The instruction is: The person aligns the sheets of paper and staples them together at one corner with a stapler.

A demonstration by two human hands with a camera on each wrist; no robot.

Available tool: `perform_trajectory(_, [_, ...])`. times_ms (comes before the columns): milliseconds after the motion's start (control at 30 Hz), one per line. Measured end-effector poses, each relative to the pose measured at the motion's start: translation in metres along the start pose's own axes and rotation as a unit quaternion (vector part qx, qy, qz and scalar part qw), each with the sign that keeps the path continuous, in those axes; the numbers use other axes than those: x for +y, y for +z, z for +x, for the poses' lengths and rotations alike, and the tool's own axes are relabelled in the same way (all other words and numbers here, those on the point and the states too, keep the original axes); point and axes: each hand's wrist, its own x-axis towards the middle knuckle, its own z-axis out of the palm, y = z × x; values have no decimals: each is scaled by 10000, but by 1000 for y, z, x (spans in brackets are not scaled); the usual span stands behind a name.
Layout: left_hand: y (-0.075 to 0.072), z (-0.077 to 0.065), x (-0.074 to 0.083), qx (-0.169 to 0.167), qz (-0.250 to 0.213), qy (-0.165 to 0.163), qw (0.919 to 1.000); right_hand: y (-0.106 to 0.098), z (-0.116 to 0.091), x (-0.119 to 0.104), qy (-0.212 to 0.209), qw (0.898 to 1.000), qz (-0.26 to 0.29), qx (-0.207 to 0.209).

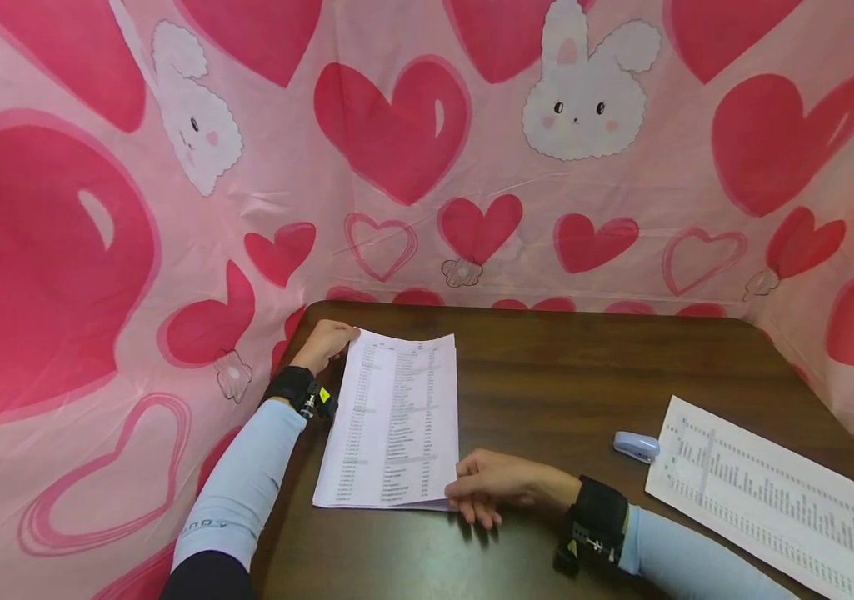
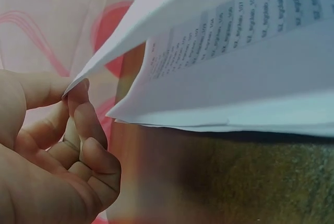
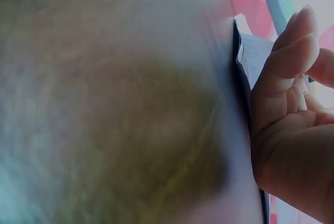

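A stack of printed sheets lies on the left of the dark wooden table. Its top sheet carries columns of small text with grey bands. My left hand pinches that sheet's upper left corner between thumb and fingers. In the left wrist view the lifted sheet bends away from the printed page beneath it. At the lower right corner, my right hand grips the top sheet, thumb over its edge and other fingers curled below. In the right wrist view, this hand partly hides the paper.
To the right on the table lies another printed paper stack, set at an angle. A small pale blue stapler sits at its left edge. Pink cloth with hearts and rabbits hangs around the table's back and sides.
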Motion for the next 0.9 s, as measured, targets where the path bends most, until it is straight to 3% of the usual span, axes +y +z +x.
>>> perform_trajectory(400, [7, 4, -2, -19, 86, 153, 9998, -3, 3, 3, 128, 9999, -60, 92])
perform_trajectory(900, [4, -6, 0, -33, 163, 111, 9998, -3, 1, 4, 203, 9996, -192, 104])
